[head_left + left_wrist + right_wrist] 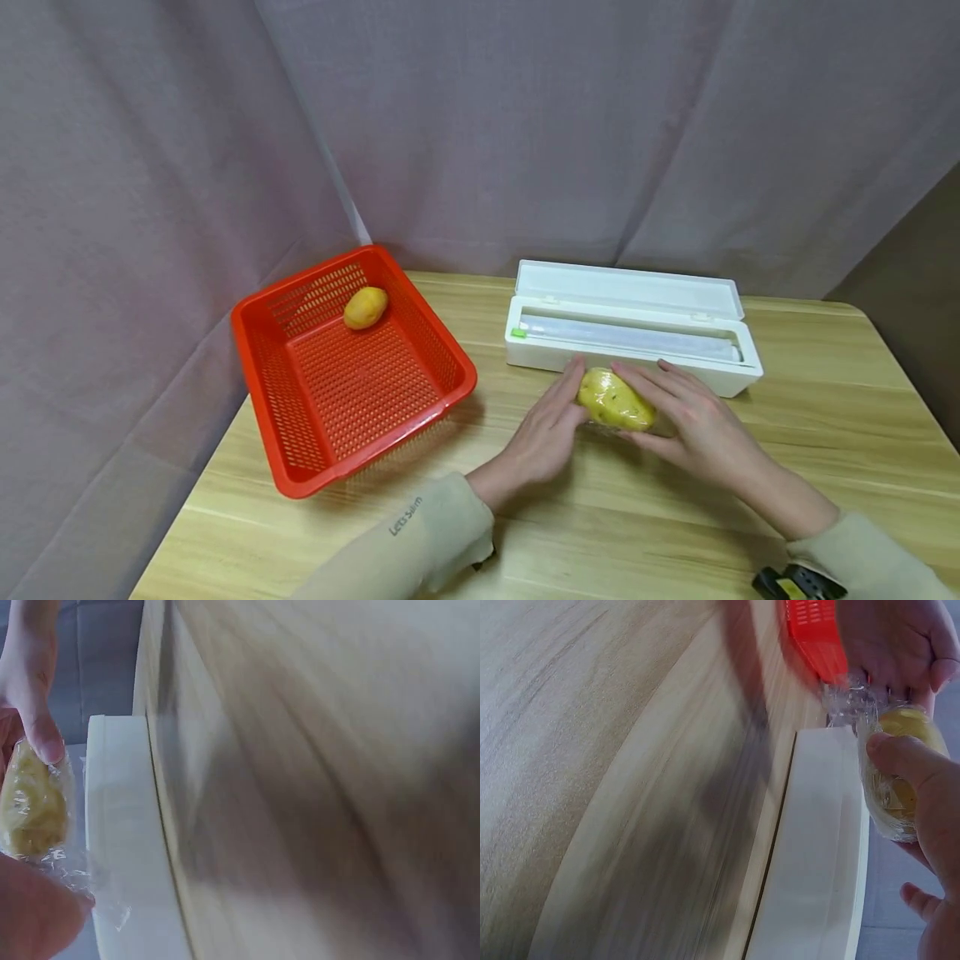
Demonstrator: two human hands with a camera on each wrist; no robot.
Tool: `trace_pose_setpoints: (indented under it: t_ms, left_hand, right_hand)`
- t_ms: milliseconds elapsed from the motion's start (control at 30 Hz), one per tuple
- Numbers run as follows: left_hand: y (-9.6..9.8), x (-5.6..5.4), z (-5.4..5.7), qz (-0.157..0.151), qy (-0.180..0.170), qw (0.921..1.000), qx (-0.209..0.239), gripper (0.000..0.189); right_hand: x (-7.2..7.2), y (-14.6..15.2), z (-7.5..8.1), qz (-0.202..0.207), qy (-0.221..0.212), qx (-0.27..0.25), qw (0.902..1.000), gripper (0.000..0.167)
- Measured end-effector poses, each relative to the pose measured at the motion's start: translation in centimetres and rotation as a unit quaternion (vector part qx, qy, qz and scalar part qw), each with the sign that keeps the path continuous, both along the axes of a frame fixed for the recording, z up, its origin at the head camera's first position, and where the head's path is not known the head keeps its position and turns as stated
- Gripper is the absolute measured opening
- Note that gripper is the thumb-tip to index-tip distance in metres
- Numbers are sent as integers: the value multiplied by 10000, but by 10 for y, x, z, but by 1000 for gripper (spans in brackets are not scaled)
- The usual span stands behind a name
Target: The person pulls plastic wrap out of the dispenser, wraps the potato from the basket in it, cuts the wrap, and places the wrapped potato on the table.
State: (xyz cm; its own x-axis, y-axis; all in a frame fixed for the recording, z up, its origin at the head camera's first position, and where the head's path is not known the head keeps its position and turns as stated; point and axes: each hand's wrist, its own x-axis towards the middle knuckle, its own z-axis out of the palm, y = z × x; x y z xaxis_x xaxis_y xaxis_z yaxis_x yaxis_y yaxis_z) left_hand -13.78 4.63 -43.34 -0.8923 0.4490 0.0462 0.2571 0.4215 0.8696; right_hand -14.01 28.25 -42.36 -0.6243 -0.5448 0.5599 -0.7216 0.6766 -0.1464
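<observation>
A yellow potato wrapped in clear cling film is held above the table. My right hand grips its right side, with the thumb pressed on the film in the right wrist view. At the potato's left end, my left hand touches the wrap with fairly straight fingers. Loose crumpled film sticks out near the left fingertips. Just behind both hands stands a white cling film box, its lid raised, with a film roll inside.
On the left is a red plastic basket with one yellow-orange, oval, potato-like item in it. A wooden table lies beneath everything. Grey curtains hang behind and to the left.
</observation>
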Motion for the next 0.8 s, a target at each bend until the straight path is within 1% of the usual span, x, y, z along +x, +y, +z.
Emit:
trace_pose_setpoints:
  t_ms: [67,133,200,267,333,367,433,600,667,700,733,800]
  left_hand:
    - [2,-1,-2,91,-237,9992,316,71]
    - [3,-1,-4,191,-516,9959,719,73]
    - [3,-2,-5,332,-775,9895,1177,73]
    - [1,-3,-4,534,-924,9813,1599,71]
    - [-1,-4,-3,717,-986,9735,1933,69]
    - [-1,-4,-3,762,-988,9701,2084,68]
    - [0,-4,-2,803,-1057,9643,2290,66]
    - [7,-2,-2,733,-1483,9462,2780,66]
    - [11,-2,-3,765,-1547,9401,2940,66]
    - [13,-1,-3,798,-1558,9363,3045,67]
    - [14,-1,-3,844,-1635,9294,3200,66]
    - [17,-2,-3,940,-1804,9094,3627,66]
  right_hand:
    - [-1,0,-1,13,-24,-56,10000,80]
    - [-1,-1,-1,16,-43,-88,10000,79]
    - [-2,-1,0,19,-81,-101,9999,79]
    - [-3,-2,0,17,-123,-128,9998,79]
    - [-4,-2,1,6,-150,-158,9998,79]
    - [-5,-2,1,10,-153,-189,9997,78]
    - [-5,-2,2,-7,-143,-219,9997,79]
    - [-5,-7,4,29,-146,-238,9996,78]
    - [-5,-9,4,54,-157,-287,9995,77]
    - [-5,-10,4,55,-150,-311,9994,77]
    - [-5,-11,3,52,-135,-337,9993,77]
    - [-6,-12,3,18,-106,-377,9992,77]
